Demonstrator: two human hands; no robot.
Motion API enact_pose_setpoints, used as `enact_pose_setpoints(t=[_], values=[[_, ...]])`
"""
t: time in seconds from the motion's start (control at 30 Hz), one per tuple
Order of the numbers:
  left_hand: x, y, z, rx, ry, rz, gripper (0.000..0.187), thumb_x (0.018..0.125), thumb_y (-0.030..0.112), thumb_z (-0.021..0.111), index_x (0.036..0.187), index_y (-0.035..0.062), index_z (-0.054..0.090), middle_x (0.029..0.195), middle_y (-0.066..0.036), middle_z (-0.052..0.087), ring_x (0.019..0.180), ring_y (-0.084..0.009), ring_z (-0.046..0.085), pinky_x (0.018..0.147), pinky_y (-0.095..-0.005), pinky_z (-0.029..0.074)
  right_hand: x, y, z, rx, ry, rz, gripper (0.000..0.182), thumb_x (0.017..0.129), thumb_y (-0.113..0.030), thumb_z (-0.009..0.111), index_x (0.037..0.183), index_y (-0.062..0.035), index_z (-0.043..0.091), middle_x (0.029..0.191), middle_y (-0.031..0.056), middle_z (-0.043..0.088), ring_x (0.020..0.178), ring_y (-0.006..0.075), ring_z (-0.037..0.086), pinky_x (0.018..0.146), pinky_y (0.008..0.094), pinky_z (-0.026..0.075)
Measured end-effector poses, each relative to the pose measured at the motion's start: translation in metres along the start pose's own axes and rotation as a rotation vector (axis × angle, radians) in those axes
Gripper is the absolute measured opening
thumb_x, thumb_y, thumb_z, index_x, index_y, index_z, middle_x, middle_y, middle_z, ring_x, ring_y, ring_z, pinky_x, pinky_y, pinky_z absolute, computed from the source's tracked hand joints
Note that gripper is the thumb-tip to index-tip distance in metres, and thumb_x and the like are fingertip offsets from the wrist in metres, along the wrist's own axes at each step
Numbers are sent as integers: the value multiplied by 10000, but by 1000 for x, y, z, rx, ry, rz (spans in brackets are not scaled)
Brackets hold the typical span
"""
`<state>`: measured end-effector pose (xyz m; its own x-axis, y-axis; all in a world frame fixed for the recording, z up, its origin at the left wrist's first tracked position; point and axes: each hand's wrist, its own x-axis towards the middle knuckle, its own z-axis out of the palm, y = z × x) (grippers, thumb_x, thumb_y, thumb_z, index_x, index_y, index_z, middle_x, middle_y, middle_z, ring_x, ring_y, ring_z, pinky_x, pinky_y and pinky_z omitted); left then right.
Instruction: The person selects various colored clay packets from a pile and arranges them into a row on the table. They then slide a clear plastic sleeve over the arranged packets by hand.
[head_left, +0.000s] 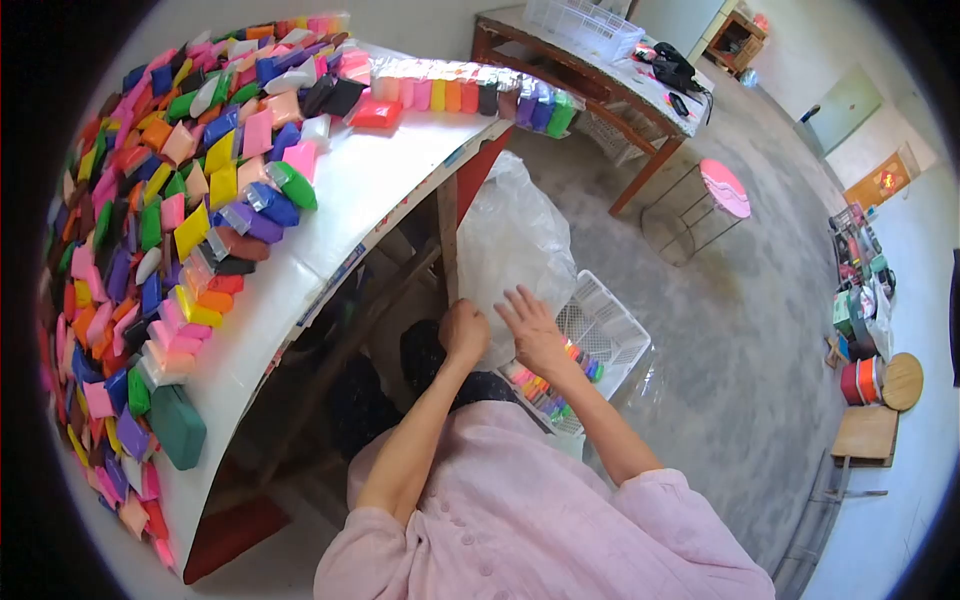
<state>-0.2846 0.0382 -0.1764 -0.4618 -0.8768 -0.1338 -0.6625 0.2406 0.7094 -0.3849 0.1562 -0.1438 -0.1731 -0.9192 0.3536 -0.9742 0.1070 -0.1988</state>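
Observation:
A large, translucent plastic bag (515,225) hangs beside the table corner, in front of my lap. My left hand (466,333) is closed at the bag's near left edge, and its fingertips are partly hidden. Just to the right, my right hand (532,328) is held over the bag with fingers spread, gripping nothing. Below my right hand stands a white plastic basket (625,335) holding packs of small colored packets (545,390), partly covered by my forearm.
On the white table (350,215) to the left lies a big heap of colored packets (150,240), a row of packets (450,97) and a dark green case (177,427). A pink-topped stool (725,188) and a wooden desk (640,175) stand farther back. Assorted goods (865,290) line the right wall.

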Motion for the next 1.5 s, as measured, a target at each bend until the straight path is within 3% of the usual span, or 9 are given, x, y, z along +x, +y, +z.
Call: enact_pose_setpoints(t=[0.07,0.37,0.6,0.7,0.93,1.03,1.1,1.23,1.5], values=[[3,-11,1,-158,71,13,327,850,237,648,1030,-33,605,951,-237,671,940,-398,652,804,-481,495,-6,8,15,-84,-448,33,293,709,2,586,998,-16,634,985,153,659,1065,343,607,954,456,420],[-46,-22,-42,-633,163,38,164,900,126,609,896,-38,624,748,-109,643,692,-195,585,680,-351,472,15,-3,-30,89,-801,176,202,770,-40,555,942,11,649,977,217,653,962,391,646,820,491,508],[-80,-22,-54,-689,87,-44,143,936,135,589,957,1,637,701,-49,608,618,-119,555,580,-288,445,111,45,17,-2,-585,277,216,809,-77,511,909,1,686,931,240,687,859,394,683,783,472,546],[-97,-20,-58,-625,74,-60,134,938,134,588,961,8,630,692,-41,599,611,-118,561,569,-285,443,143,61,51,56,-699,426,218,815,-116,552,948,-31,703,989,234,693,1017,361,664,773,450,559],[-117,-28,-67,-635,80,-87,136,947,134,592,966,2,621,725,-42,609,631,-97,564,574,-260,448,112,133,209,23,-394,517,298,811,-126,550,1057,-22,683,1063,405,590,1099,572,541,941,476,509],[-118,-33,-65,-661,55,-94,132,946,133,596,978,8,625,722,-31,607,633,-94,563,573,-251,443,96,132,214,11,-96,710,278,822,-170,534,997,-43,709,1070,356,618,1096,524,563,933,475,504],[-119,-34,-60,-707,38,-110,129,946,133,598,980,12,626,714,-27,603,628,-95,556,573,-251,440,91,169,249,83,-275,559,258,823,-190,537,932,-54,727,1087,294,643,1098,474,581,913,468,507],[-118,-36,-53,-702,25,-92,121,946,129,596,982,18,627,698,-21,592,622,-96,540,576,-257,433,107,130,176,212,-334,719,256,826,-231,545,783,-76,744,1017,161,695,1064,372,619,875,451,510],[-121,-31,-59,-685,26,-111,110,944,126,590,973,26,625,677,-12,576,618,-93,524,575,-260,423,124,96,146,115,115,536,201,789,-101,595,972,-54,665,1290,254,478,1032,385,621,856,448,523]])
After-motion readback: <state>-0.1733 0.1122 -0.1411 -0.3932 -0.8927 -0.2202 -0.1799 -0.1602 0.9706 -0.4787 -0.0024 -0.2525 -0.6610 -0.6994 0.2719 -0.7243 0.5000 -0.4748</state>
